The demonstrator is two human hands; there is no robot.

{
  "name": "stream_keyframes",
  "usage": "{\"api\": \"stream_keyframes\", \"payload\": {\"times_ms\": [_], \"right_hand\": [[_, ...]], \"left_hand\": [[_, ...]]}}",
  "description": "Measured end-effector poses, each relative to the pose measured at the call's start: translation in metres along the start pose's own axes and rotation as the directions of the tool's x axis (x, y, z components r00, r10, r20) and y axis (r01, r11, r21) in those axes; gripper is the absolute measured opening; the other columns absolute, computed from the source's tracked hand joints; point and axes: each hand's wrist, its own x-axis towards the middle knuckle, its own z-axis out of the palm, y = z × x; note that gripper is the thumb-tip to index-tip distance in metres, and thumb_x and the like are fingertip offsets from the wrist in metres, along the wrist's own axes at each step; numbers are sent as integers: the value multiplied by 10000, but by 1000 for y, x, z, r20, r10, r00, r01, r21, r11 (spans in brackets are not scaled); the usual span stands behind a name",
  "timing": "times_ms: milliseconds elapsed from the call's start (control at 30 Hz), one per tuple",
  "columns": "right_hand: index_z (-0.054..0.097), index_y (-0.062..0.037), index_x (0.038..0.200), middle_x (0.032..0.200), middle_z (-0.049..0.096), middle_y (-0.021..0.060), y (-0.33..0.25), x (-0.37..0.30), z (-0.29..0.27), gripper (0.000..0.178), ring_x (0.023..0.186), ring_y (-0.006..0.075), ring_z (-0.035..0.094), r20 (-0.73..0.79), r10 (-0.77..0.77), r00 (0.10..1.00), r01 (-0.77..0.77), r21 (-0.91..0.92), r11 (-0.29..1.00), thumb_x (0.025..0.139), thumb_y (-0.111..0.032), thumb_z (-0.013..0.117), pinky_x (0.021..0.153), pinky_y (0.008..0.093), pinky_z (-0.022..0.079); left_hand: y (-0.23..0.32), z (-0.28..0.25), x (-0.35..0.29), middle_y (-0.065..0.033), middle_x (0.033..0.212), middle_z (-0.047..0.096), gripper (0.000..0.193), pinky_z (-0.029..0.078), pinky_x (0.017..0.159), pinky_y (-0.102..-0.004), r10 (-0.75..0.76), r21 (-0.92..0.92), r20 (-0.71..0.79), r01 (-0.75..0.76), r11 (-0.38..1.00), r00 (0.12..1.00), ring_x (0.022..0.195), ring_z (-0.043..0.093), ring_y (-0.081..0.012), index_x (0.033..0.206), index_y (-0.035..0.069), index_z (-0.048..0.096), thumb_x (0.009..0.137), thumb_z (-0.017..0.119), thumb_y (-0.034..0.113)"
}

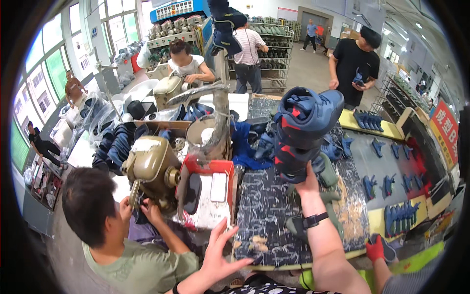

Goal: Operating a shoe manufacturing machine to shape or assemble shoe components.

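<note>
My right hand (306, 182) is raised over the worn black worktable, gripping a stack of dark blue shoe uppers (306, 115) with red patches from below. The pieces sit one above another, and the palm side of the grip is hidden. Lower and to the left, my left hand (219, 257) is held out with fingers spread and nothing in it. It is nearest to the front edge of the worktable (274, 210) and a red box (215, 169) with a phone-like white slab in it. Olive-green pieces (329, 198) lie under my right forearm.
At left, a co-worker handles something dark at a tan sewing machine (152, 159). Blue uppers (117, 142) are piled behind it. On the right, a conveyor (364, 159) carries blue uppers; a co-worker's red glove (375, 249) is close by. A wrapped post (223, 112) rises ahead.
</note>
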Motion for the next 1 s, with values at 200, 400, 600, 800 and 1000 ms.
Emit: {"api": "stream_keyframes", "payload": {"times_ms": [200, 400, 600, 800, 1000], "right_hand": [[528, -54, 1350, 1370, 578, 79, -70, 176, 3, 409, 1229, 256, 569, -28, -168, 985, 157, -220, 963, 1037, -313, 481, 1074, 437, 440], [592, 82, 1224, 1222, 647, 134, -68, 307, 19, 497, 1064, 227, 637, -38, -349, 936, 310, -380, 872, 856, -196, 778, 914, 356, 512], [662, 142, 1001, 999, 694, 168, -9, 408, 50, 552, 911, 218, 636, -107, -531, 840, 159, -888, 431, 756, -314, 854, 832, 352, 492], [712, 59, 999, 992, 710, 253, 82, 459, 86, 678, 984, 373, 687, 246, -178, 953, 232, -968, -98, 748, -570, 754, 839, 434, 514], [519, 19, 1321, 1283, 591, 243, 117, 453, 128, 983, 1216, 383, 563, 180, -111, 977, 90, -832, -548, 696, -720, 696, 1013, 460, 450]], "left_hand": [[-24, 7, 21, -227, 1460, 402, 696, 413, 1037, -458, -199, 84, -30, 201, 976, 979, 1324, 429, -395, 1288, 46, 568, 707, 853, 301], [-43, 21, 46, -222, 1419, 438, 670, 427, 1040, -441, -383, 121, -70, 389, 913, 921, 1297, 462, -390, 1258, 47, 588, 673, 868, 213], [-56, 26, 66, -203, 1408, 453, 622, 441, 1024, -427, -489, 173, -46, 489, 855, 871, 1287, 472, -371, 1241, 52, 597, 684, 848, 169], [-69, 37, 78, -199, 1375, 489, 569, 471, 980, -424, -596, 131, -25, 594, 794, 803, 1218, 538, -367, 1230, 54, 605, 711, 822, 144], [-70, 37, 75, -199, 1312, 545, 546, 474, 973, -427, -603, 154, -15, 598, 787, 797, 1187, 562, -372, 1217, 47, 608, 724, 814, 154]]}}
